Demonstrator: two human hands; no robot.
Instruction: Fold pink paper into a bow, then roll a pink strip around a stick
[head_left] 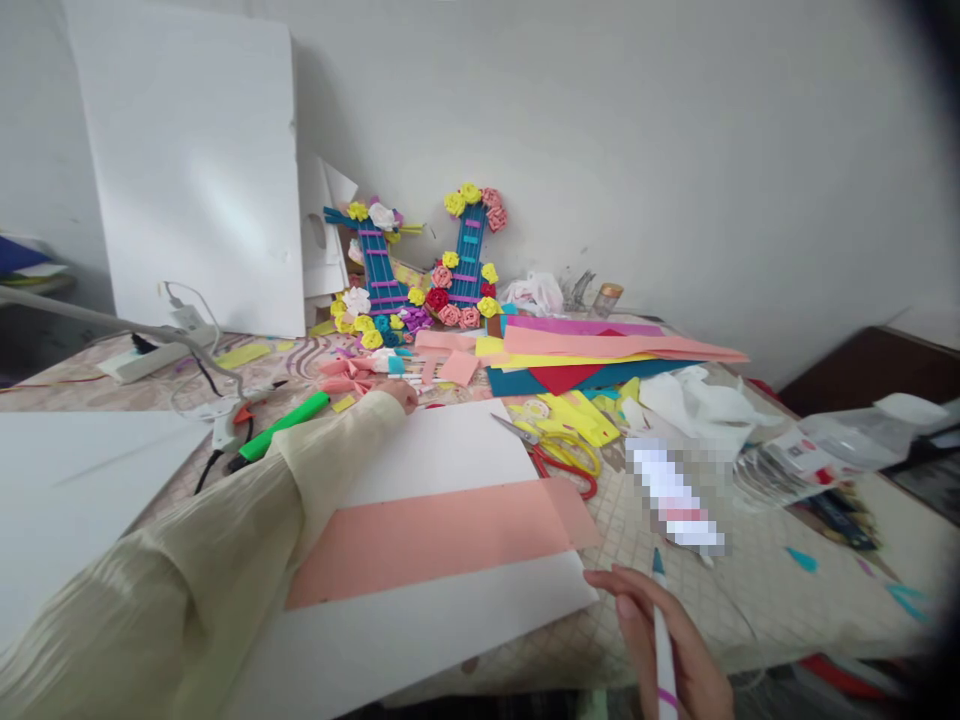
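A salmon-pink paper strip (442, 540) lies across a white board (420, 625) in front of me, its right end reaching past the board. My right hand (675, 650) is closed around a white pen (663, 645) with a blue tip pointing up and away. Its index finger is near the board's right corner. Beyond the board's far edge, my left hand (405, 394) reaches in among pink paper pieces (459, 367) and thin white sticks. Its fingers are mostly hidden. Red-handled and yellow-handled scissors (559, 455) lie right of the board.
Two flower-covered paper guitars (466, 255) lean on the wall. Coloured paper sheets (600, 345) are stacked behind the scissors. A green box cutter (289, 425) and a power strip (154, 355) lie left. A clear plastic bottle (832, 445) and white tissue (705, 405) are right.
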